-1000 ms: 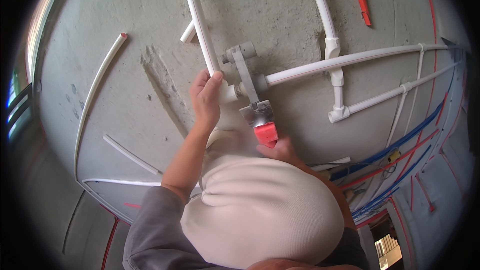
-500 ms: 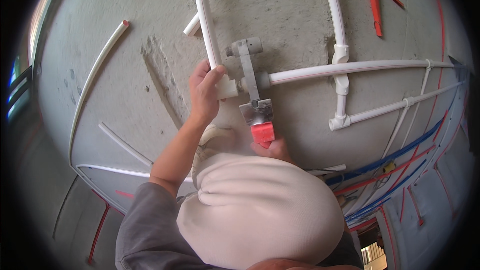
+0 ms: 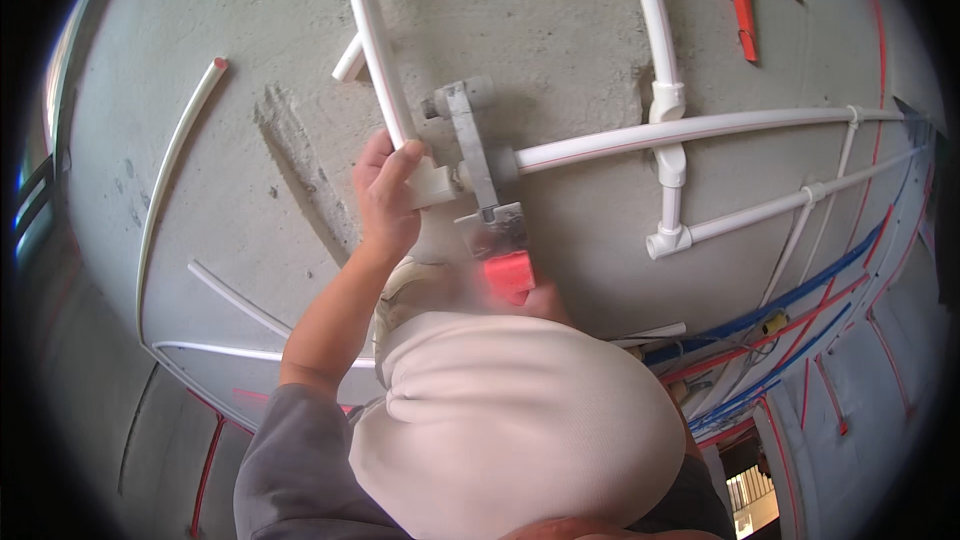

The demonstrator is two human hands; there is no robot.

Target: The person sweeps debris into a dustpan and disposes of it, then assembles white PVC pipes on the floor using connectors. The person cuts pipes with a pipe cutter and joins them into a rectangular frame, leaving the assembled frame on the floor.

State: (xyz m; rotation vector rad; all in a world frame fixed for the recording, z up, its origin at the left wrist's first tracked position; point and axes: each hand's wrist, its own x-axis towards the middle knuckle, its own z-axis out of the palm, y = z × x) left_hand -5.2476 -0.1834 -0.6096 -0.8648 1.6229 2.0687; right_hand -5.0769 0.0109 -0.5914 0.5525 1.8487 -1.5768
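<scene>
White plastic pipe (image 3: 372, 35) – long, runs from far edge down to centre, its near end seated in white elbow fitting (image 3: 432, 183). Grey metal welding tool (image 3: 472, 145) with red handle (image 3: 508, 275) sits just right of fitting, touching it.

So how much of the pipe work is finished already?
Done: white pipes with joints already lie joined on the concrete floor. In hand: the left hand holds a pipe end at the welding tool; the right hand is mostly hidden. Left: loose pipe pieces lie unjoined.
</scene>
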